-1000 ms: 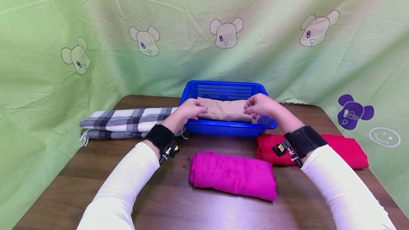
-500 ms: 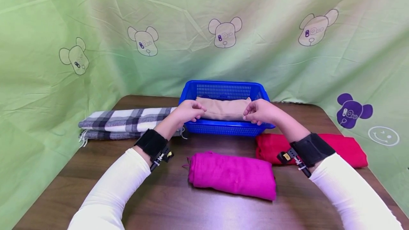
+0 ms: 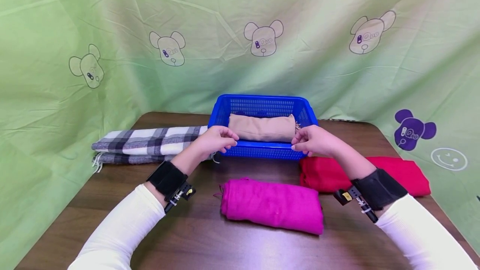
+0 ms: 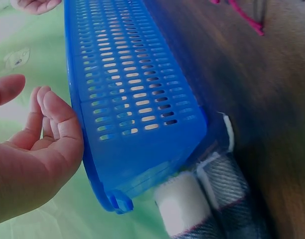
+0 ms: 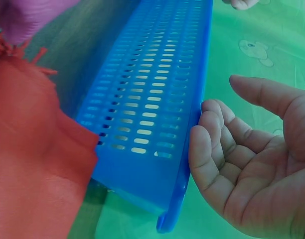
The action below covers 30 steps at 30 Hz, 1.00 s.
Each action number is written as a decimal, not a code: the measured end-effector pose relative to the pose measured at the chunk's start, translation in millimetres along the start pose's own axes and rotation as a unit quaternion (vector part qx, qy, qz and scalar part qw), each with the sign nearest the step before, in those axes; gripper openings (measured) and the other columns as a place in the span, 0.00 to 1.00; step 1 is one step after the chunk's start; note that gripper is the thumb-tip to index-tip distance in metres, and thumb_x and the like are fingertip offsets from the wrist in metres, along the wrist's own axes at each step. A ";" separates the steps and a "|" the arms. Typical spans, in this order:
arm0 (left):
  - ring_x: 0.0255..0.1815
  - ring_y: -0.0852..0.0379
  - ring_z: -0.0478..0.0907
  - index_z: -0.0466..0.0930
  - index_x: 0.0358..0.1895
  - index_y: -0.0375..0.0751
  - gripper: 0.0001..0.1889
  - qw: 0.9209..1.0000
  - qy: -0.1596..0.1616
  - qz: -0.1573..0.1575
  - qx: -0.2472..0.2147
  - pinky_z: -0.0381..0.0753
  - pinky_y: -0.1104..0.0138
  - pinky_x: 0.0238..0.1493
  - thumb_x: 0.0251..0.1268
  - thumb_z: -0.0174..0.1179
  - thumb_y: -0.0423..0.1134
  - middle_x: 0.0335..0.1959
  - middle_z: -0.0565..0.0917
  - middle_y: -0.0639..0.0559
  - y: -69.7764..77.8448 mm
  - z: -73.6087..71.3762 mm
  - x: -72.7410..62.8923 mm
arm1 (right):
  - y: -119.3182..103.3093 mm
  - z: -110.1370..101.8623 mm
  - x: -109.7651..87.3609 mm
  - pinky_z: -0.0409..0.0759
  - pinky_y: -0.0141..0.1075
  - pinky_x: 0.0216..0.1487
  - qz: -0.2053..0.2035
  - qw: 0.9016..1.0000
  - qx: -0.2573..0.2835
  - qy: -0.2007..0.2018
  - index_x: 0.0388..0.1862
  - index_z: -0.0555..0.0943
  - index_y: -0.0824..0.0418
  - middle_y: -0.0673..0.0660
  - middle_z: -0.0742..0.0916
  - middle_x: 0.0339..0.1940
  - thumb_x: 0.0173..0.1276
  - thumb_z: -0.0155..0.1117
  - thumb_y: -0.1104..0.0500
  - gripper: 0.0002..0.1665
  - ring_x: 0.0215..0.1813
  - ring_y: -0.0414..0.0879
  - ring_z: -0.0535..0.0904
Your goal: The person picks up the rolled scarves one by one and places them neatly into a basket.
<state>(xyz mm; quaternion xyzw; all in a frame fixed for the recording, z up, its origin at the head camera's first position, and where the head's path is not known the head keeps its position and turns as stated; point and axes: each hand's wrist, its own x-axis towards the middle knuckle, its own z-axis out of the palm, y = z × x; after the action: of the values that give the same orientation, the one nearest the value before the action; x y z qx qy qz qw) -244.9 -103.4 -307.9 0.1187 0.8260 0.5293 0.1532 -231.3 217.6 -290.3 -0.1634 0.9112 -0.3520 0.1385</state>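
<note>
Head view: room separates left hand (image 3: 214, 140) and right hand (image 3: 316, 139) along basket rim (image 3: 264, 144).

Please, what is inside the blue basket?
A folded beige cloth, fringed at its right end, lies inside the blue basket. Whatever is beneath the cloth is covered and cannot be seen.

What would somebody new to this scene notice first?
Probably the magenta cloth, folded on the table on the near side of the basket. Next might come the bright blue of that basket, toward the table's far side, with a beige cloth inside. The left hand and right hand also stand out at its near rim, toward opposite ends.
</note>
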 end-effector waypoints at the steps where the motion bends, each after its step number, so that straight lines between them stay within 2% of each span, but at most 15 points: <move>1: 0.37 0.53 0.76 0.78 0.49 0.29 0.12 1.000 -0.001 -0.001 0.002 0.78 0.68 0.35 0.63 0.60 0.30 0.36 0.80 0.48 -1.4 -0.1 -1.6 | 1.1 0.5 -1.9 0.81 0.40 0.30 0.000 1.000 0.000 -0.001 0.42 0.79 0.69 0.55 0.83 0.27 0.64 0.67 0.61 0.13 0.29 0.48 0.78; 9: 0.35 0.53 0.76 0.78 0.48 0.28 0.12 1.000 -0.011 -0.006 -0.007 0.80 0.66 0.36 0.63 0.60 0.29 0.32 0.80 0.49 -9.9 1.0 -16.2 | 8.9 7.2 -19.1 0.82 0.39 0.29 -0.011 1.000 0.010 -0.007 0.41 0.79 0.70 0.57 0.82 0.25 0.64 0.66 0.63 0.11 0.27 0.46 0.77; 12: 0.34 0.55 0.76 0.79 0.46 0.29 0.10 1.000 -0.017 -0.012 -0.008 0.80 0.67 0.35 0.63 0.60 0.29 0.33 0.80 0.50 -13.6 2.0 -21.6 | 12.5 9.7 -26.9 0.82 0.39 0.29 -0.008 1.000 0.016 -0.008 0.40 0.79 0.70 0.59 0.83 0.26 0.64 0.66 0.63 0.10 0.28 0.47 0.78; 21: 0.33 0.56 0.75 0.79 0.46 0.29 0.10 0.999 -0.025 -0.020 -0.023 0.80 0.67 0.34 0.62 0.60 0.29 0.32 0.80 0.50 -28.7 2.2 -31.9 | 26.0 22.1 -47.9 0.83 0.40 0.29 0.015 0.999 0.044 -0.007 0.39 0.80 0.70 0.57 0.82 0.26 0.63 0.66 0.64 0.09 0.28 0.48 0.78; 24: 0.35 0.53 0.76 0.79 0.46 0.28 0.11 0.999 -0.032 -0.023 -0.025 0.80 0.67 0.34 0.62 0.60 0.29 0.33 0.80 0.49 -33.1 2.4 -34.5 | 28.6 26.3 -54.6 0.83 0.41 0.28 0.026 0.998 0.055 -0.008 0.38 0.79 0.69 0.57 0.82 0.25 0.63 0.66 0.64 0.09 0.28 0.48 0.77; 27: 0.36 0.51 0.76 0.79 0.46 0.28 0.11 0.998 -0.035 -0.031 -0.030 0.80 0.66 0.34 0.62 0.60 0.29 0.33 0.80 0.49 -36.8 4.0 -37.2 | 32.1 30.1 -61.0 0.82 0.41 0.27 0.034 0.998 0.061 -0.011 0.39 0.79 0.69 0.57 0.81 0.25 0.63 0.67 0.63 0.10 0.28 0.48 0.77; 30: 0.34 0.53 0.76 0.78 0.46 0.26 0.11 0.997 -0.036 -0.044 -0.042 0.80 0.68 0.33 0.62 0.60 0.28 0.33 0.80 0.50 -41.9 6.2 -39.8 | 36.6 33.6 -67.2 0.82 0.40 0.26 0.035 0.997 0.068 -0.016 0.39 0.78 0.69 0.56 0.80 0.25 0.63 0.67 0.63 0.10 0.28 0.48 0.76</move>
<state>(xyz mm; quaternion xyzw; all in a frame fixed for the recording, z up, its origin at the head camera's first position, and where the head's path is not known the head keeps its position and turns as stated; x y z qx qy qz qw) -207.2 -129.7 -343.4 0.0946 0.8012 0.5518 0.2113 -165.2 249.7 -330.1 -0.1275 0.8880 -0.4051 0.1763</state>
